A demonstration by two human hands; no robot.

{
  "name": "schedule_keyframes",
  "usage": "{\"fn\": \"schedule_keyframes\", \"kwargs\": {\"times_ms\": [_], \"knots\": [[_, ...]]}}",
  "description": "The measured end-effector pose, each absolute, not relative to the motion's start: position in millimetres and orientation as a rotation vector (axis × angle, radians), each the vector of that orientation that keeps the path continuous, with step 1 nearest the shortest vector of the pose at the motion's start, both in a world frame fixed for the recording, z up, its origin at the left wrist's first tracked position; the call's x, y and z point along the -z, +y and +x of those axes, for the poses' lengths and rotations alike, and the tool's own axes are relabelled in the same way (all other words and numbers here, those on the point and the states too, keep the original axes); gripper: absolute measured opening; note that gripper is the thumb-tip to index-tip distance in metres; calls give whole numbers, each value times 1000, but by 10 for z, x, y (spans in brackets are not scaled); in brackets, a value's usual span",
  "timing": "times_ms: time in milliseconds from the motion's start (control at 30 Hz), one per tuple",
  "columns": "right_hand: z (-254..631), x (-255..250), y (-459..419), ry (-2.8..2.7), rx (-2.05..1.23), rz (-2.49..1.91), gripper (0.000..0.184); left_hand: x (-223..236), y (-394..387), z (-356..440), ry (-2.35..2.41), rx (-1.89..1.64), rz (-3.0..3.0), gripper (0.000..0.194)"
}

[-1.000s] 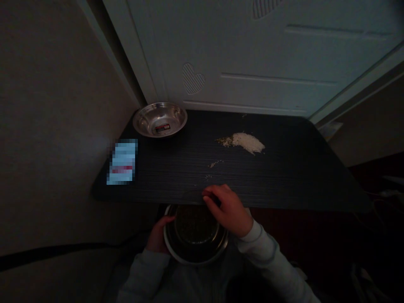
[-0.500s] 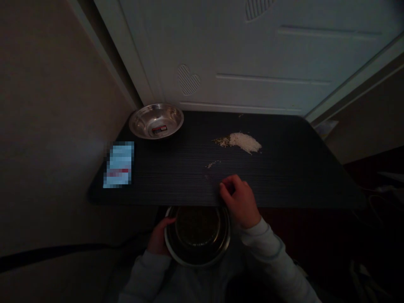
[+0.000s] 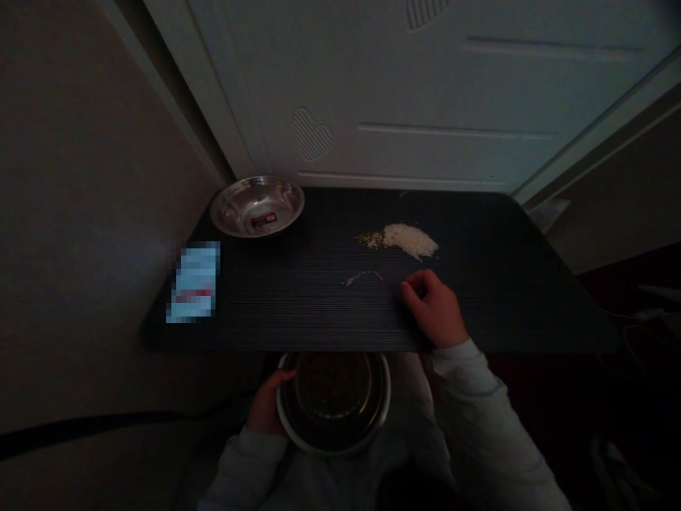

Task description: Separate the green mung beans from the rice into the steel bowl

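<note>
My left hand (image 3: 267, 403) grips the left rim of a metal bowl (image 3: 330, 453), held below the table's front edge. Dark, greenish contents fill the middle of this bowl, too dim to make out. Over the right half of the table, my right hand (image 3: 437, 310) is curled, thumb and fingertips pinched together; whatever is between them is hidden. To its left lies a thin curved line of pale grains (image 3: 363, 274). Farther back is a heap of white, rice-like grains (image 3: 411, 240), with small greenish grains (image 3: 371, 238) mixed in at its left end.
A shiny steel bowl (image 3: 290, 209) with a label inside stands at the back left of the dark table (image 3: 298, 305). In front of it lies a pixelated, bright phone-like rectangle (image 3: 194, 280). A white door (image 3: 404, 85) rises behind the table, and a wall (image 3: 79, 213) borders the left.
My right hand has moved right and a little away from me, across the table. The thin line of grains now reaches farther right. My left hand and its bowl have stayed nearly still.
</note>
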State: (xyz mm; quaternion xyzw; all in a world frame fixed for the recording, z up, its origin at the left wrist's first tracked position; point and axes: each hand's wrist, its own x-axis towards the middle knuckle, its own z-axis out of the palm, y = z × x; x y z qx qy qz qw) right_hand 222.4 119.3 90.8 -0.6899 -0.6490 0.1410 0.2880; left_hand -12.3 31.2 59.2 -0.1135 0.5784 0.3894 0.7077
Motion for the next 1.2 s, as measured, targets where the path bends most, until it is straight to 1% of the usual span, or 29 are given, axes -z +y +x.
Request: {"fn": "schedule_keyframes", "kwargs": {"times_ms": [167, 300, 467, 667, 833, 1067, 1200], "knots": [[2436, -915, 1407, -1793, -356, -1876, 13, -586, 320, -81, 1333, -890, -199, 19], [2616, -927, 1579, -1853, -295, -1913, 13, -574, 314, -56, 1310, -840, -214, 17], [2748, -920, 1705, -1828, -260, -1935, 13, -555, 297, -29, 1287, -831, -183, 18], [2670, -955, 1610, -1783, -395, -1695, 17, -569, 292, -5, 1300, -811, -196, 15], [2379, -1021, 1491, -1969, -562, -1452, 17, -599, 305, -6, 1288, -816, -155, 20], [2267, -969, 1490, -2092, -639, -1405, 14, -561, 327, -4, 1280, -820, -196, 21], [2272, -950, 1502, -2117, -622, -1419, 14, -550, 346, 2, 1268, -806, -205, 19]]}}
